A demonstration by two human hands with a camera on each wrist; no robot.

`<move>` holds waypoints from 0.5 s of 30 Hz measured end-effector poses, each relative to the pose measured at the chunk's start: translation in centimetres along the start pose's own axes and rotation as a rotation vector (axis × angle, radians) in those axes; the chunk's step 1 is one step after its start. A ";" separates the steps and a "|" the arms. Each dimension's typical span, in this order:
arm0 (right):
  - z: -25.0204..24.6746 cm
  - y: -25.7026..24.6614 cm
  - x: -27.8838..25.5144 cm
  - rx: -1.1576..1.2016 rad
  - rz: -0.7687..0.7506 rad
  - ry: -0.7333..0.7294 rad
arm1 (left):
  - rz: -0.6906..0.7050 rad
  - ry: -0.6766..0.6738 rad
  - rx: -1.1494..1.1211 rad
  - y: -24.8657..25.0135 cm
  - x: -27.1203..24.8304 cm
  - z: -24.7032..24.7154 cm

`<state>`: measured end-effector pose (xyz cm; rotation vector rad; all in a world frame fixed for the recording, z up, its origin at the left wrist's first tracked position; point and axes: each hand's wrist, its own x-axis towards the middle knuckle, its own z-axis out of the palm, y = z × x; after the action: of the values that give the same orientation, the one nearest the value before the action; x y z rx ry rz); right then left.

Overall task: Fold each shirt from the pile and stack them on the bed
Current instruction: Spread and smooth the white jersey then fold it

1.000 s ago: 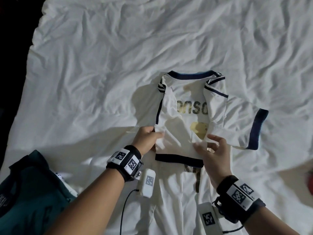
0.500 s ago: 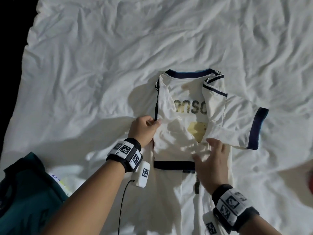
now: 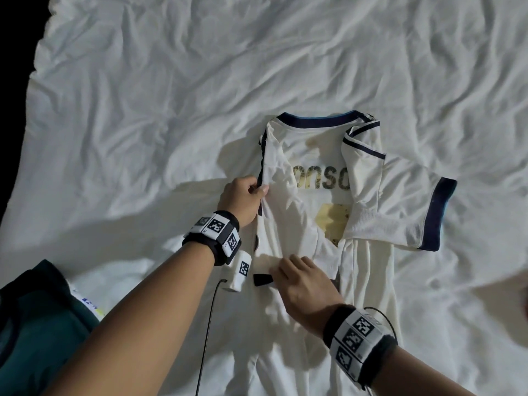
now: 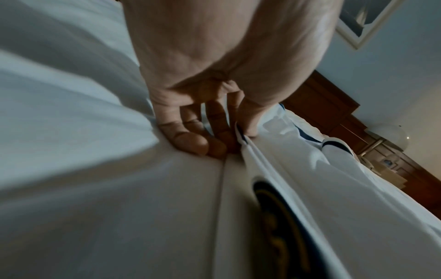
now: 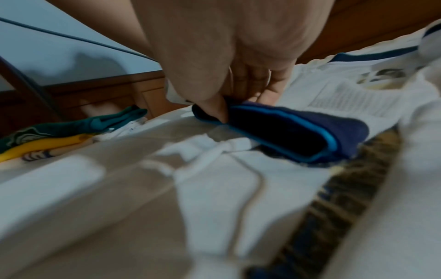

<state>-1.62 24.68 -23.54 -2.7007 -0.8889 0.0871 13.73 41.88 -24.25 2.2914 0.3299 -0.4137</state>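
A white jersey (image 3: 303, 224) with navy trim and gold letters lies back up on the bed (image 3: 143, 110), its left side folded inward. The right sleeve (image 3: 405, 212) is spread out flat. My left hand (image 3: 261, 191) pinches the jersey's folded left edge (image 4: 248, 149) between thumb and fingers. My right hand (image 3: 275, 274) grips the navy cuff (image 5: 286, 130) of the folded-in left sleeve, thumb on top. The jersey's lower half runs toward me under my right forearm.
At the bottom left lies a dark green shirt (image 3: 37, 324); the right wrist view shows it on a pile (image 5: 71, 128) with a yellow one beneath. Wrinkled white sheet surrounds the jersey. A dark gap runs beyond the bed's left edge (image 3: 17, 52).
My left hand slid up the jersey's left edge, away from me. My right hand moved left and down from the middle of the jersey onto the navy cuff and took hold of it.
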 end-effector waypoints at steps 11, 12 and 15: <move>-1.9 1.0 -3.2 0.172 0.186 -0.064 | -0.005 -0.003 0.034 -0.2 -0.7 -0.1; -1.9 1.7 -3.4 0.204 0.184 -0.019 | -0.025 0.012 0.044 0.2 -1.0 -0.1; -3.4 4.5 -3.3 0.250 0.275 0.165 | 0.027 0.194 0.150 1.6 -2.5 0.2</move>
<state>-1.16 18.40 -21.75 -2.5334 -0.4242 0.0300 12.00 40.38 -22.31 2.4862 0.3748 -0.2083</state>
